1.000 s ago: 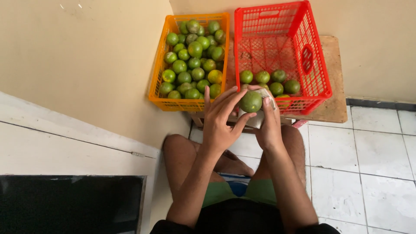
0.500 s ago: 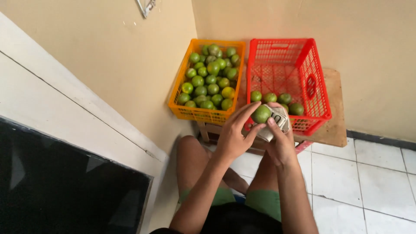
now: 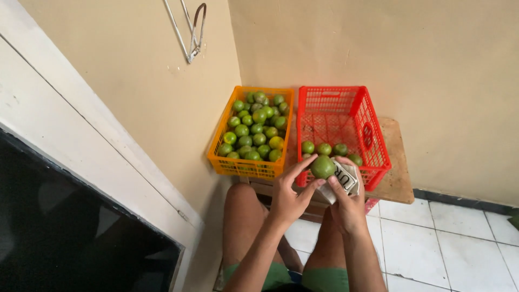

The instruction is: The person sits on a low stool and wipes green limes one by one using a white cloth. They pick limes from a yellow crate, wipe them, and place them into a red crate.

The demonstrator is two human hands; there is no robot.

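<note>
Both my hands meet in front of the baskets around one green lime [image 3: 323, 167]. My left hand [image 3: 289, 194] grips the lime with its fingertips. My right hand [image 3: 346, 203] holds a white cloth [image 3: 344, 180] against the lime's right side. Behind them an orange basket [image 3: 221, 158] is full of several green limes [image 3: 254, 130]. To its right a red basket [image 3: 381, 160] holds a few limes [image 3: 331, 149] at its near end.
Both baskets stand on a low wooden board [image 3: 399, 178] in a corner of beige walls. My bare knees are below the hands. White floor tiles [image 3: 448, 243] lie to the right. A dark screen [image 3: 65, 227] fills the lower left. A metal hook [image 3: 192, 38] hangs on the wall.
The camera has tilted up and to the left, so more wall and screen show. My hands still hold the lime and cloth together, with little change in their grip.
</note>
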